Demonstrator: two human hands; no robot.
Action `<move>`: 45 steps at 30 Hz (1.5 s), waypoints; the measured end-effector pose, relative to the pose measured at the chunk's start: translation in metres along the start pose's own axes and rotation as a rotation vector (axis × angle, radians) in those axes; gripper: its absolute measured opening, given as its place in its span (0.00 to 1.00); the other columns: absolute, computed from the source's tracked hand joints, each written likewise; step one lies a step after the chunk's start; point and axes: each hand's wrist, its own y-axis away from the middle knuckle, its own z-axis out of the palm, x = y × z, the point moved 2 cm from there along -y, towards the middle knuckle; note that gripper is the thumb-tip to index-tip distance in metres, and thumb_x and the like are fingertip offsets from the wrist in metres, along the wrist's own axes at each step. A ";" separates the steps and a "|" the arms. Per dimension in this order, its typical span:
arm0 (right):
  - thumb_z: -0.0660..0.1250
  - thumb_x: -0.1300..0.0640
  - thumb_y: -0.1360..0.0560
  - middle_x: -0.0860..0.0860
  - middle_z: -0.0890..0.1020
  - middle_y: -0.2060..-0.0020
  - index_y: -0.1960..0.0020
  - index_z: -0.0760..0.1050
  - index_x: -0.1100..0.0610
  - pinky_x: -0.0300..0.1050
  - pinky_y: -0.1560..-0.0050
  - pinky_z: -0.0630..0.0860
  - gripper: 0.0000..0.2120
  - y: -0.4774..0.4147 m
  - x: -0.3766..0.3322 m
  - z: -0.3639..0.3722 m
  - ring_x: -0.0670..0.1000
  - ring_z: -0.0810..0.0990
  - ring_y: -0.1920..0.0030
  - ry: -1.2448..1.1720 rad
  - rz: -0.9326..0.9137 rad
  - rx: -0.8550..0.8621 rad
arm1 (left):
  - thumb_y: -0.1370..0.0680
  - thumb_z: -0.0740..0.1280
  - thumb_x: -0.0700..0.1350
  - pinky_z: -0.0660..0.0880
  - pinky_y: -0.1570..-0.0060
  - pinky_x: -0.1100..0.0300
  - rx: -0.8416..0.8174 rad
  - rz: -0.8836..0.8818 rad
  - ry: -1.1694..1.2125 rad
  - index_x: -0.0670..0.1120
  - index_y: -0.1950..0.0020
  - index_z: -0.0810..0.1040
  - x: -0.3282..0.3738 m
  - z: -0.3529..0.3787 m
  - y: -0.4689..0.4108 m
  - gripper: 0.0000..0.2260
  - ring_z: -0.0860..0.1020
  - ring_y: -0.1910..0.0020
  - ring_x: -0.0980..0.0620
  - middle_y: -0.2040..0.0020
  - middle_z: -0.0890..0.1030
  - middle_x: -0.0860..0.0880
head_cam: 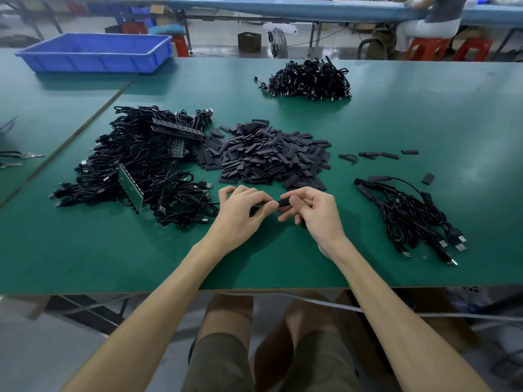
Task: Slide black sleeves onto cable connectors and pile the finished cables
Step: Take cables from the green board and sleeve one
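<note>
My left hand (242, 212) pinches the end of a black cable (253, 210) just above the green table. My right hand (314, 212) pinches a black sleeve (284, 203) between thumb and fingers, and the sleeve meets the cable end between my two hands. A heap of loose black sleeves (266, 157) lies right behind my hands. To the left spreads a big tangle of black cables (141, 171) with circuit strips among them. At the right lies a small pile of sleeved cables (407, 216) with USB plugs pointing toward me.
Another cable pile (310, 79) sits at the far middle of the green table (283, 258). A blue plastic bin (96, 52) stands at the back left. A few stray sleeves (389, 155) lie right of the heap. A person sits at the bench beyond.
</note>
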 end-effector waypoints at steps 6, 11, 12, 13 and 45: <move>0.70 0.60 0.19 0.56 0.88 0.61 0.48 0.83 0.58 0.37 0.69 0.73 0.03 0.000 -0.002 0.000 0.56 0.87 0.65 -0.045 0.010 -0.003 | 0.16 0.64 0.50 0.61 0.37 0.53 -0.002 -0.032 0.021 0.51 0.53 0.80 0.000 0.000 0.000 0.09 0.74 0.55 0.58 0.62 0.79 0.59; 0.70 0.62 0.19 0.56 0.87 0.62 0.50 0.82 0.60 0.37 0.69 0.73 0.03 0.001 -0.001 0.000 0.53 0.86 0.65 -0.050 0.021 0.033 | 0.16 0.63 0.52 0.59 0.37 0.56 -0.023 -0.035 0.024 0.53 0.53 0.78 0.000 0.000 0.000 0.09 0.73 0.54 0.59 0.61 0.79 0.59; 0.70 0.62 0.19 0.56 0.87 0.62 0.50 0.82 0.60 0.37 0.69 0.73 0.03 0.001 -0.001 -0.001 0.52 0.86 0.65 -0.057 0.024 0.052 | 0.16 0.62 0.53 0.59 0.37 0.56 -0.022 -0.028 0.022 0.53 0.52 0.79 0.001 0.001 0.000 0.09 0.73 0.53 0.59 0.60 0.80 0.59; 0.69 0.62 0.18 0.55 0.87 0.62 0.50 0.81 0.60 0.37 0.68 0.73 0.03 0.001 -0.002 -0.002 0.51 0.85 0.66 -0.072 0.031 0.082 | 0.16 0.61 0.54 0.59 0.36 0.56 -0.023 -0.019 0.015 0.53 0.49 0.79 0.001 0.001 0.000 0.10 0.73 0.52 0.59 0.58 0.79 0.60; 0.71 0.63 0.20 0.50 0.83 0.65 0.55 0.82 0.54 0.42 0.58 0.77 0.06 0.004 -0.007 0.011 0.46 0.80 0.67 0.239 0.069 -0.058 | 0.21 0.72 0.44 0.83 0.56 0.57 -0.207 -0.546 1.031 0.36 0.47 0.84 0.074 -0.020 -0.061 0.10 0.83 0.59 0.48 0.55 0.85 0.39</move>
